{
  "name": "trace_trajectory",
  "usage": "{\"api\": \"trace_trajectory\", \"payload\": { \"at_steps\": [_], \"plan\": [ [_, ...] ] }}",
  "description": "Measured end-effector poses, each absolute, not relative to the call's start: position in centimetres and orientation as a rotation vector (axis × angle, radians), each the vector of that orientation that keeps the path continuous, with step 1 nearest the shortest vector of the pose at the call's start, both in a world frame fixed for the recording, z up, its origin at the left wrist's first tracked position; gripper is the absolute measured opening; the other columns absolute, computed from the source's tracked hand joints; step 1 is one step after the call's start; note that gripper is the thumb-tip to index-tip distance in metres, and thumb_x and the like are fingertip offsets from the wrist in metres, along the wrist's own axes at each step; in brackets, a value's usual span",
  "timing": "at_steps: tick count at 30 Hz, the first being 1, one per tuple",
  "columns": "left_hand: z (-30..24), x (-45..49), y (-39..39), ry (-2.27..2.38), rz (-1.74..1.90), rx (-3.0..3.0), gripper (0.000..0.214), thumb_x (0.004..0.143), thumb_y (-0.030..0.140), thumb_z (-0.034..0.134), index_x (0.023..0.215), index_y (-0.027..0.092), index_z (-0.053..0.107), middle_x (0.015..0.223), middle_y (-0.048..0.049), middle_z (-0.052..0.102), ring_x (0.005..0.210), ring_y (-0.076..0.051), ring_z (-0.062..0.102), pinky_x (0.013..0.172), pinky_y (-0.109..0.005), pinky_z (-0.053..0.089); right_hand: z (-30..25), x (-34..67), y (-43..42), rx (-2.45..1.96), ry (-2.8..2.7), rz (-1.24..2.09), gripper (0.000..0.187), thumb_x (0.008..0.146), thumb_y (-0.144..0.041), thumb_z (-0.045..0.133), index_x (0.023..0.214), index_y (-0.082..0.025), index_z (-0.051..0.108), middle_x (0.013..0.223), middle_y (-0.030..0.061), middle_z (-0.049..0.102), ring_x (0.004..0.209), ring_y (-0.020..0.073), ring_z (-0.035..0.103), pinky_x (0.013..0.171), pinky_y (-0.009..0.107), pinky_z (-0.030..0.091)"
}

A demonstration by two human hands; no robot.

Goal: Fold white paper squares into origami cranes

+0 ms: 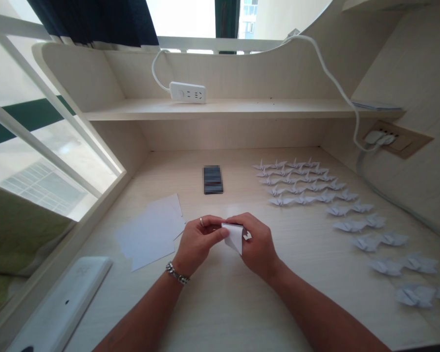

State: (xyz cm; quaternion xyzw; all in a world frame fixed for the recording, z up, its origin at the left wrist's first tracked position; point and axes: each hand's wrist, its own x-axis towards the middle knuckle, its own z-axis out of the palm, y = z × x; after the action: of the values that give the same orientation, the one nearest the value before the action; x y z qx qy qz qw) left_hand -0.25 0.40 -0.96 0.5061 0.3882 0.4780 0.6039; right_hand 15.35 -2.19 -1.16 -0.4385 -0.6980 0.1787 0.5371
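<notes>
Above the middle of the desk, both hands pinch a small white piece of folded paper, narrowing to a point at its lower end. The thumb and fingers of my left hand grip its left upper edge. My right hand closes on its right side, where another folded bit shows between the fingers. To the left of my left hand lie several loose white paper sheets, overlapping. Rows of white paper cranes stand on the right part of the desk.
A dark, blurred-out rectangular object lies behind my hands. A white power strip rests on the shelf. Its white cable hangs at right, near a wall socket. A long white device lies at front left.
</notes>
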Motion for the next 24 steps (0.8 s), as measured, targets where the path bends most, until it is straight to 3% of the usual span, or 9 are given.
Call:
{"api": "trace_trajectory", "payload": {
  "at_steps": [8, 15, 24],
  "plan": [
    [-1.14, -0.02, 0.40, 0.905, 1.095, 1.109, 0.022, 0.059, 0.022, 0.083, 0.075, 0.014, 0.071, 0.068, -0.0021, 0.069, 0.062, -0.011, 0.060, 0.059, -0.022, 0.048, -1.19, 14.97, -2.42, -1.064, -1.551, 0.532, 0.007, 0.081, -0.021, 0.062, 0.087, -0.019, 0.066, 0.082, 0.0042, 0.066, 0.074, 0.0158, 0.061, 0.066, 0.027, 0.047],
    [-1.09, -0.31, 0.35, 0.914, 1.081, 1.137, 0.019, 0.066, 0.027, 0.080, 0.076, 0.012, 0.073, 0.071, -0.0044, 0.070, 0.064, -0.012, 0.060, 0.061, -0.022, 0.048, -1.30, 15.11, -2.20, -1.013, -1.547, 0.512, 0.008, 0.078, -0.014, 0.063, 0.083, -0.020, 0.066, 0.077, 0.0012, 0.064, 0.071, 0.0147, 0.059, 0.064, 0.026, 0.045],
    [-0.87, -0.60, 0.52, 0.918, 1.036, 1.170, 0.020, 0.062, 0.025, 0.082, 0.073, 0.012, 0.071, 0.069, -0.0038, 0.070, 0.062, -0.012, 0.060, 0.059, -0.022, 0.049, -1.24, 15.04, -2.37, -1.041, -1.524, 0.619, 0.008, 0.073, -0.015, 0.067, 0.081, -0.018, 0.065, 0.076, 0.0016, 0.064, 0.068, 0.0147, 0.059, 0.061, 0.025, 0.045]
  ]
}}
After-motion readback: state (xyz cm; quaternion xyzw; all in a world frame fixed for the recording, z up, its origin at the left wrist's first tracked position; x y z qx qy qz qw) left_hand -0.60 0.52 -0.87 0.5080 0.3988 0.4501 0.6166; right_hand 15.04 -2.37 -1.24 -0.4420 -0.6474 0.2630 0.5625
